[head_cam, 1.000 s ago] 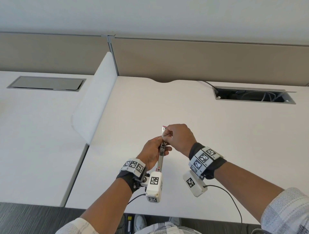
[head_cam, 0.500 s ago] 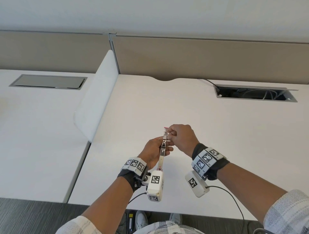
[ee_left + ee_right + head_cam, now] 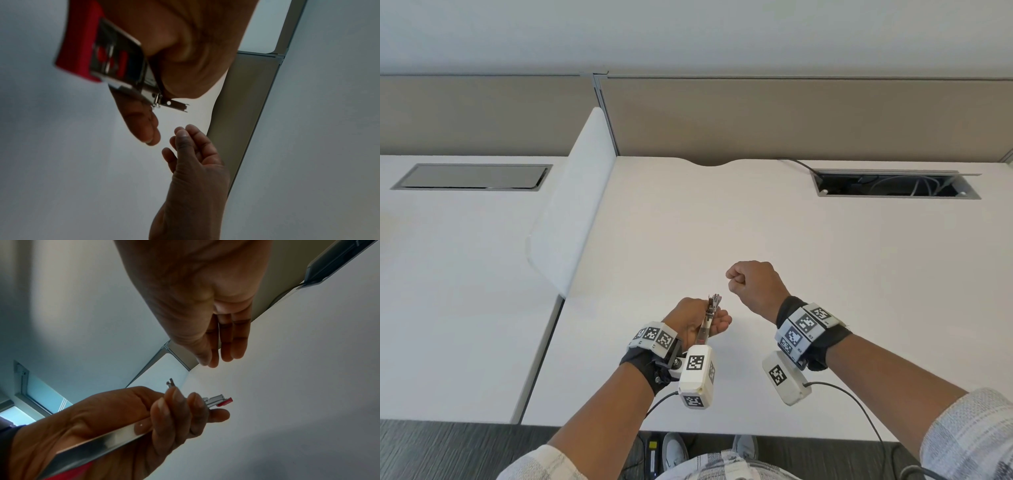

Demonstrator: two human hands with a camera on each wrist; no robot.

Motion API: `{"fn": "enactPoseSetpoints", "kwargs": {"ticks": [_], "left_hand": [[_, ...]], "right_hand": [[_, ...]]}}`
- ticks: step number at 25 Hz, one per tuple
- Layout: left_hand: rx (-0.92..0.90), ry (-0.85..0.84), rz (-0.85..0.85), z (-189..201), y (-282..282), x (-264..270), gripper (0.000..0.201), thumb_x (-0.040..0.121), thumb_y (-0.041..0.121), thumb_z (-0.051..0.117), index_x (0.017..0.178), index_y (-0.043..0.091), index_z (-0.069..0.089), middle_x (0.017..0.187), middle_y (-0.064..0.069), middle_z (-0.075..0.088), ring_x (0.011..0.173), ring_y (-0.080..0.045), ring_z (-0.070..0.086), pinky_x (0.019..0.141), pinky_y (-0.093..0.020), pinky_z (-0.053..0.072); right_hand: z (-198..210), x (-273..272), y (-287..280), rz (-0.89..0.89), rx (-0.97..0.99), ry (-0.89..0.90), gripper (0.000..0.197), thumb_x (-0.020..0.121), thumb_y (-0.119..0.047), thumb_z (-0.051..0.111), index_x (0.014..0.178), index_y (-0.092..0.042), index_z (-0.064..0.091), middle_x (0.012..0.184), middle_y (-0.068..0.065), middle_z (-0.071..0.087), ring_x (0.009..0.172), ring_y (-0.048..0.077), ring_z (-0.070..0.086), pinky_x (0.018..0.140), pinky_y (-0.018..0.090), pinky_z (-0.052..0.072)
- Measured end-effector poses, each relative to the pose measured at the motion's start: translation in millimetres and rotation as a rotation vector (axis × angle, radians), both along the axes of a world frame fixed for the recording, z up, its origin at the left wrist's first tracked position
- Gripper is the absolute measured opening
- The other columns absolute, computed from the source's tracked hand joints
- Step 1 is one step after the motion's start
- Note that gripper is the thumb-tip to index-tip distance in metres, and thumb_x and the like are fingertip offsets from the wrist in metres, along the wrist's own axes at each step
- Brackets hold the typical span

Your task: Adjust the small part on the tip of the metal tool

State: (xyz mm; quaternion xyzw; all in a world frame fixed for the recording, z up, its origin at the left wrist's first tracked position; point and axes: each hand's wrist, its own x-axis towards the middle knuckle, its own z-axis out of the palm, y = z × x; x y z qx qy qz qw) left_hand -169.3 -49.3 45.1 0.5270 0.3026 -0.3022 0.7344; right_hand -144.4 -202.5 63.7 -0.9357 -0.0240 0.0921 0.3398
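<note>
Left hand (image 3: 698, 323) clenched (right hand (image 3: 751, 284) loose)

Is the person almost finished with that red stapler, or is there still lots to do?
Hard to say how much is done. The left hand grips the red stapler above the white desk, its metal strip sticking out at the front. The right hand is off to the side, touching nothing; it seems to hold nothing. No paper or staples show, so the strip probably needs pushing in.

A red-and-silver stapler (image 3: 98, 53), white desk (image 3: 756, 233), beige partition (image 3: 791, 116), black-and-white checkered wrist tags (image 3: 804, 323).
</note>
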Motion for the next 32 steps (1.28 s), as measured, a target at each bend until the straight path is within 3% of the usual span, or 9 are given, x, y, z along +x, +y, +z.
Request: {"fn": "enactPoseSetpoints", "kwargs": {"ticks": [4, 7, 10, 15, 19, 26, 32], "left_hand": [[-0.014, -0.015, -0.007, 4, -2, -1, 0.024, 0.099, -0.001, 0.036, 0.098, -0.008, 0.059, 0.070, -0.017, 0.058, 0.045, -0.023, 0.066, 0.041, -0.026, 0.054], [-0.002, -0.049, -0.039, 6, -5, -2, 0.027, 0.098, -0.001, 0.035, 0.086, -0.005, 0.059, 0.064, -0.014, 0.060, 0.045, -0.021, 0.066, 0.043, -0.025, 0.054], [-0.005, -0.064, -0.071, 9, -6, -2, 0.029, 0.096, -0.001, 0.032, 0.083, -0.002, 0.058, 0.062, -0.013, 0.059, 0.045, -0.020, 0.064, 0.044, -0.025, 0.054], [0.004, -0.093, -0.117, 12, -8, -3, 0.023, 0.097, 0.003, 0.033, 0.096, -0.002, 0.056, 0.070, -0.014, 0.059, 0.046, -0.019, 0.064, 0.046, -0.026, 0.055], [-0.001, -0.118, -0.130, 13, -8, -4, 0.023, 0.097, 0.004, 0.033, 0.102, -0.001, 0.055, 0.070, -0.012, 0.060, 0.048, -0.019, 0.064, 0.047, -0.026, 0.055], [0.023, -0.147, -0.125, 14, -5, 0, 0.024, 0.098, 0.005, 0.033, 0.104, -0.002, 0.056, 0.073, -0.013, 0.061, 0.049, -0.019, 0.065, 0.047, -0.026, 0.055], [0.024, -0.174, -0.169, 14, -5, -2, 0.023, 0.096, 0.008, 0.036, 0.107, 0.000, 0.056, 0.069, -0.011, 0.060, 0.050, -0.020, 0.062, 0.049, -0.027, 0.054]], "right_hand": [[0, -3, 0, 0.043, 0.059, 0.007, 0.018, 0.085, -0.009, 0.062, 0.095, -0.019, 0.074, 0.093, 0.000, 0.075, 0.085, 0.017, 0.066, 0.083, 0.034, 0.055], [2, -8, 3, 0.208, 0.033, 0.035, 0.022, 0.087, -0.003, 0.061, 0.092, -0.018, 0.076, 0.096, 0.001, 0.073, 0.089, 0.019, 0.065, 0.085, 0.035, 0.052], [3, -10, 2, 0.259, -0.016, 0.013, 0.025, 0.090, -0.001, 0.056, 0.093, -0.016, 0.076, 0.098, 0.004, 0.070, 0.092, 0.022, 0.064, 0.085, 0.038, 0.052], [-3, -6, -5, 0.268, -0.069, -0.025, 0.033, 0.091, 0.000, 0.051, 0.092, -0.022, 0.075, 0.098, 0.003, 0.069, 0.093, 0.022, 0.064, 0.084, 0.041, 0.053], [-1, -1, -9, 0.261, -0.143, -0.038, 0.036, 0.095, -0.003, 0.045, 0.101, -0.022, 0.074, 0.104, 0.004, 0.066, 0.097, 0.023, 0.061, 0.083, 0.040, 0.052], [-3, -3, -12, 0.210, 0.004, -0.147, 0.036, 0.090, 0.005, 0.048, 0.102, -0.019, 0.073, 0.102, 0.002, 0.067, 0.093, 0.021, 0.061, 0.084, 0.040, 0.051], [-4, -1, -15, 0.282, -0.182, -0.121, 0.051, 0.088, 0.007, 0.041, 0.102, -0.031, 0.072, 0.107, -0.003, 0.063, 0.101, 0.021, 0.058, 0.081, 0.044, 0.053]]}}
